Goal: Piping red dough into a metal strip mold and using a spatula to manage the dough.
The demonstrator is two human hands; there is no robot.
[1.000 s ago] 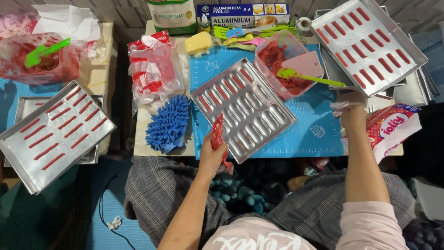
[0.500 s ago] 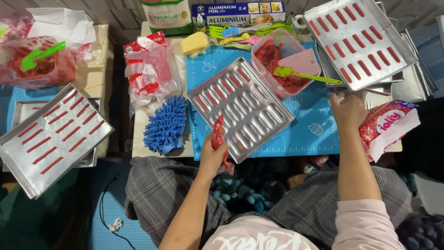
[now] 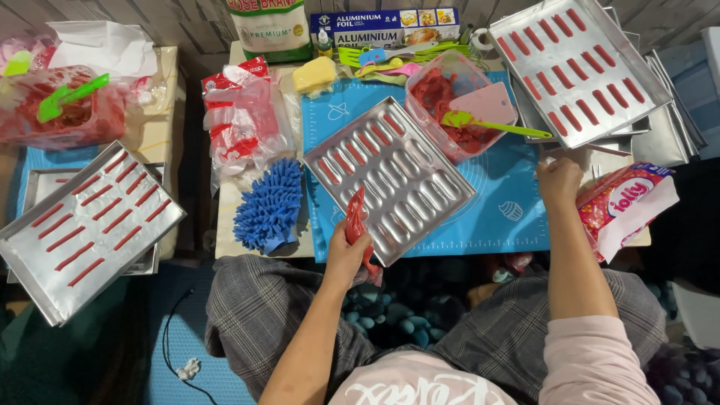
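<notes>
Red paste fills the piping bag gripped in the left hand, its tip over the metal finger mould on the blue mat, angled for filling. The right hand, clenched, rests beside stacked trays.

Grey plank wall, low table
</notes>
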